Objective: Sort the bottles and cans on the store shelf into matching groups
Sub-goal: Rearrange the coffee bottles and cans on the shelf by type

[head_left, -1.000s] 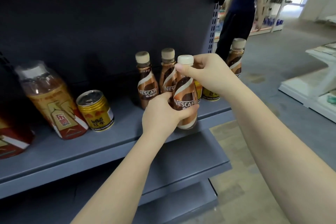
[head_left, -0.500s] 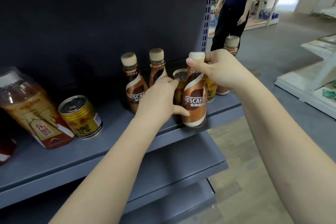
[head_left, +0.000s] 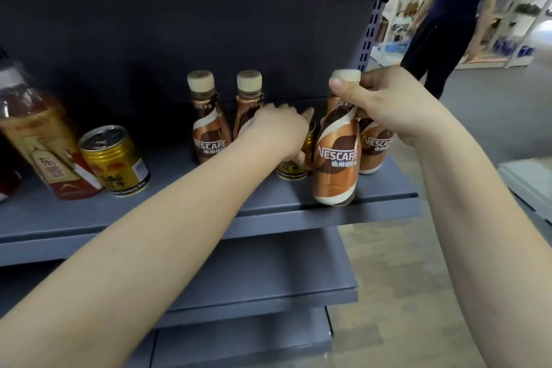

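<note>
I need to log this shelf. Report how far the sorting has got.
Done: two Nescafe bottles stand paired at the back. In hand: the right hand pinches a third Nescafe bottle by its neck at the shelf edge; the left hand grips the gold can among them. Left: that can belongs with the other gold can further left; a fourth Nescafe bottle stands apart.

A bystander and the store behind the shelving

To the upper right, a person in dark clothes stands on the grey floor, seen from the shoulders down. Behind them, blurred pale display racks carry goods too indistinct to name, some of them blue near floor level. A perforated metal upright runs along the right edge of the dark back panel. At the far right edge, a white low platform sits on the floor.
</note>
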